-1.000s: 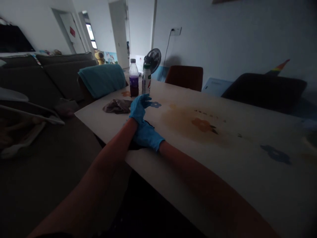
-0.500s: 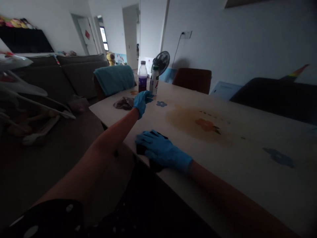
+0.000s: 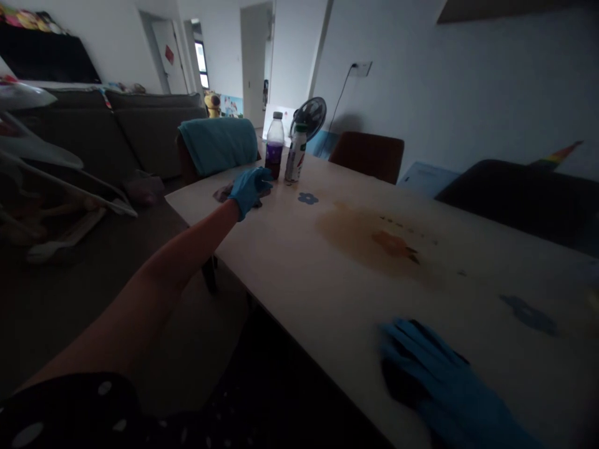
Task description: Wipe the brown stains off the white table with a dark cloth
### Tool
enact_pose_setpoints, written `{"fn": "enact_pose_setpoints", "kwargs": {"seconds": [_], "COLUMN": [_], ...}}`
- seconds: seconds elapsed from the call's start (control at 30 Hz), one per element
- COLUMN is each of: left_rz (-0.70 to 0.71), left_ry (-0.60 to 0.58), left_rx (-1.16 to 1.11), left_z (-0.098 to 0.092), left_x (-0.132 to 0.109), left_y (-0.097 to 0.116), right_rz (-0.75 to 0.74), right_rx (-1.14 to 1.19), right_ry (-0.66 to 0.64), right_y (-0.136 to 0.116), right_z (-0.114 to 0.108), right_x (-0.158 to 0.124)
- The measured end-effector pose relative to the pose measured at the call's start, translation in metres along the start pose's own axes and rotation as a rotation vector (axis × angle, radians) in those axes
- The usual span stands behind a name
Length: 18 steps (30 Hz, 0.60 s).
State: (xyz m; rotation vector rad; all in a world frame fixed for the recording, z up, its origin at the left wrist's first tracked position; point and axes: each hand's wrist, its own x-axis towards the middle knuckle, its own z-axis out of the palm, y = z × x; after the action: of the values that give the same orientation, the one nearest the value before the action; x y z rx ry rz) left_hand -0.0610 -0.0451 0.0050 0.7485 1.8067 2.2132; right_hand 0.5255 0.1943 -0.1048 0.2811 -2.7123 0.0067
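Both my hands wear blue gloves. My left hand (image 3: 249,190) is over the far end of the table, above a crumpled greyish-brown cloth (image 3: 221,193), its fingers loosely bent and apart. Just beyond its fingertips stands a clear bottle (image 3: 274,149) with a purple label and dark liquid. Beside that is a white bottle (image 3: 296,157) with a green cap. Near the table's front edge, my right hand (image 3: 444,380) presses a black cloth (image 3: 402,379) flat on the tabletop; most of this cloth is hidden beneath the palm.
The white table (image 3: 290,262) has printed flowers and a brownish patch (image 3: 350,234) with small dark bits near it. Around it are a chair with a teal towel (image 3: 219,144), a brown chair (image 3: 367,154) and a dark chair (image 3: 515,193). A fan (image 3: 312,115) shows behind the bottles.
My right hand has slid right and nearer along the table with the black cloth. My left hand has drawn back left from the white bottle, over the greyish-brown cloth.
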Motion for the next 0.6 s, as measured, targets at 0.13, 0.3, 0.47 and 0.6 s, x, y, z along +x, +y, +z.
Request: {"fn": "enact_pose_setpoints", "kwargs": {"seconds": [0.13,0.3,0.47,0.6], "left_rz": [-0.085,-0.122,-0.101,-0.064], "left_ry": [-0.022,-0.087,-0.068,-0.074], "left_rx": [-0.081,-0.146,-0.175,-0.182], "left_z": [0.036,0.077,0.074,0.069], "left_x": [-0.002,-0.008,-0.016,-0.022], "left_y": [-0.011,-0.025,-0.031,-0.030], "right_rz": [0.049,0.010,-0.002,0.071], "right_rx": [-0.002,0.118,0.195,0.174], "right_ry": [-0.009,-0.045,-0.187,-0.319], "right_y": [-0.018,-0.027,-0.012,-0.001], "right_z": [-0.008,-0.003,0.014,0.032], "right_x": [0.011,0.079,0.181,0.270]}}
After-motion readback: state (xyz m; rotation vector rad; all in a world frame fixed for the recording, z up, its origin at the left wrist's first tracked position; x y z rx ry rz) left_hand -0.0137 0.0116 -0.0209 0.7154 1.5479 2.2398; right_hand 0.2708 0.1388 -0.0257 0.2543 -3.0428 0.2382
